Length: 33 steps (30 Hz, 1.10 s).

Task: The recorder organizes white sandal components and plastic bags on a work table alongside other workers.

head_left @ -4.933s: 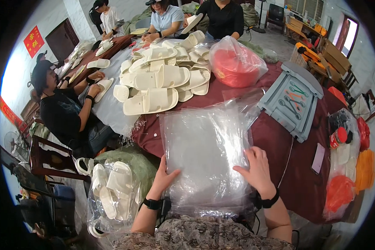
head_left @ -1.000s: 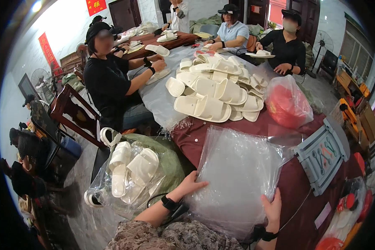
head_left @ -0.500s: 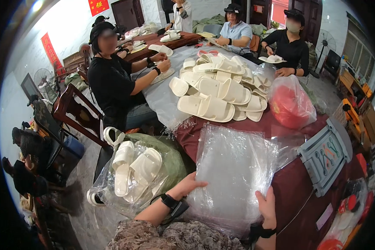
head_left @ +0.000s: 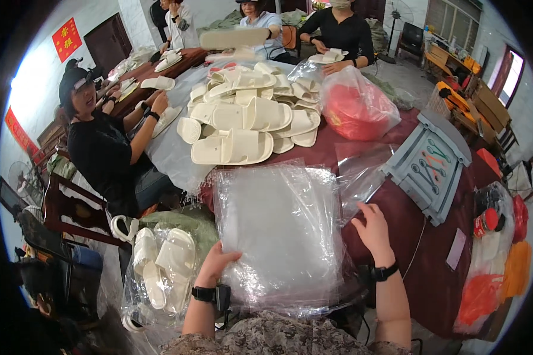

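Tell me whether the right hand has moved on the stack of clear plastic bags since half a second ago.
Yes. The right hand has slid from the near right corner of the stack of clear plastic bags up its right edge, toward the grey plastic tray.

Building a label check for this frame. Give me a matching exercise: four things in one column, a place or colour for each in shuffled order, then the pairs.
Things:
1. stack of clear bags
2. pile of cream slippers
3. red bundle in a bag
4. grey plastic tray

Places:
A. right side of the table
B. under both hands, nearest the person
C. middle of the table, beyond the bags
D. far side, by the person in black

Pairs: 1-B, 2-C, 3-D, 4-A
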Each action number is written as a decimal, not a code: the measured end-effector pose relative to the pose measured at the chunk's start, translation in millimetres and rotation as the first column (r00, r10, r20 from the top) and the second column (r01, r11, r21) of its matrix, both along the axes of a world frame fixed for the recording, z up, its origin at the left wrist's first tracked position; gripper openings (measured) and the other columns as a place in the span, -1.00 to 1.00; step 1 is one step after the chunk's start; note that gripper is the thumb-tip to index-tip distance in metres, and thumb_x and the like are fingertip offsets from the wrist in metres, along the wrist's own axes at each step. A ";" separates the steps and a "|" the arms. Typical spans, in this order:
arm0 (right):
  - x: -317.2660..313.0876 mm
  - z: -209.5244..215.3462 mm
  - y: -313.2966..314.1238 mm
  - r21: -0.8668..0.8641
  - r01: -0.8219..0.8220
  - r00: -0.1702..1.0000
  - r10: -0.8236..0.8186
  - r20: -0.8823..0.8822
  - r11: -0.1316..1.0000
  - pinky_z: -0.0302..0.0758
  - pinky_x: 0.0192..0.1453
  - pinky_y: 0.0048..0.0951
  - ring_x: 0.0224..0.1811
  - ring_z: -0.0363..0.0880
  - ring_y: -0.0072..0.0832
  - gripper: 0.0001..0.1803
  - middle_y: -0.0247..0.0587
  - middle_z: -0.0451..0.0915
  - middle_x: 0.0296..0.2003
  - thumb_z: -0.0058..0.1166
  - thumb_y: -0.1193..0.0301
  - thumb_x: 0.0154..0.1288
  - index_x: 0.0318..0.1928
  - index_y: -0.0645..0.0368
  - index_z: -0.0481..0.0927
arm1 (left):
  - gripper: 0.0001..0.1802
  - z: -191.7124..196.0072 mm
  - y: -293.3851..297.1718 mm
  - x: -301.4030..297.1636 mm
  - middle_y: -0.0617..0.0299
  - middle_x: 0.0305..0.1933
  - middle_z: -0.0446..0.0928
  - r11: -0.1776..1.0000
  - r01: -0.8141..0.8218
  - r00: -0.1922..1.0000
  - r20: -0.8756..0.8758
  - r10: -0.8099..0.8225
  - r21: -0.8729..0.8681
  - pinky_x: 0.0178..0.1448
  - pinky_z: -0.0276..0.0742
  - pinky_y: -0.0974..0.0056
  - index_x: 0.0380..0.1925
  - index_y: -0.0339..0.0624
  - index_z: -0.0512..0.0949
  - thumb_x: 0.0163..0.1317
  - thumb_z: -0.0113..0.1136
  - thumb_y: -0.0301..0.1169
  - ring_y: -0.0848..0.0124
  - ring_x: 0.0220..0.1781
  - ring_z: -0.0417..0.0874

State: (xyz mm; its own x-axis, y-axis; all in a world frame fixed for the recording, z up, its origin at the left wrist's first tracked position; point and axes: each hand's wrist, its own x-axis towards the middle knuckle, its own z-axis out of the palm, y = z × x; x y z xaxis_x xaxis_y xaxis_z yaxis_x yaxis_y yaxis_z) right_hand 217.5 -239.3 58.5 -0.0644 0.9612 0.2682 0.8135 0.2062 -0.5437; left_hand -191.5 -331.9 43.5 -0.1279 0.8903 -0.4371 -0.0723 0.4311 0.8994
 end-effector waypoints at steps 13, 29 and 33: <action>-10.5 -53.2 38.3 0.121 0.126 0.989 -0.115 -0.097 0.985 0.53 -0.08 -0.20 -0.17 0.57 -0.11 -0.70 -0.04 0.54 -0.18 0.25 0.45 0.11 -0.13 0.28 0.59 | -0.48 -26.1 -11.5 -5.6 0.16 -0.11 0.62 0.999 -0.025 0.999 0.044 0.023 0.045 -0.06 0.55 0.34 0.09 -0.36 0.44 0.10 0.34 -0.54 0.44 -0.16 0.63; 32.2 -62.4 38.2 -0.362 -0.035 0.530 -0.290 -0.797 0.932 0.25 -0.57 -0.66 -0.57 0.35 -0.72 -0.88 -0.43 0.52 -0.45 0.13 0.46 0.32 -0.19 0.25 0.61 | -0.40 -19.0 -14.8 9.2 0.20 -0.07 0.59 0.995 0.075 0.994 0.070 -0.080 0.072 -0.02 0.53 0.37 0.18 -0.34 0.37 0.15 0.34 -0.45 0.50 -0.15 0.59; 35.4 -61.8 31.7 -0.337 -0.024 0.436 -0.293 -0.851 0.941 0.24 -0.55 -0.67 -0.54 0.36 -0.73 -0.87 -0.43 0.53 -0.41 0.13 0.48 0.32 -0.17 0.27 0.60 | -0.40 -15.6 -10.1 16.1 0.21 -0.06 0.58 0.995 0.095 0.995 0.029 -0.097 0.043 -0.02 0.52 0.37 0.18 -0.34 0.37 0.15 0.34 -0.44 0.50 -0.15 0.58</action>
State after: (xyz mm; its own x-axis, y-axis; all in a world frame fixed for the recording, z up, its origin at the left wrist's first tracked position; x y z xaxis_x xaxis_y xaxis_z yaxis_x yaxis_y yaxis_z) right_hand 252.9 -207.6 -3.3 0.1906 0.9685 -0.1604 -0.1390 -0.1351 -0.9810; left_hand -175.4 -342.0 27.9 -0.0278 0.9154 -0.4017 -0.0608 0.3996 0.9147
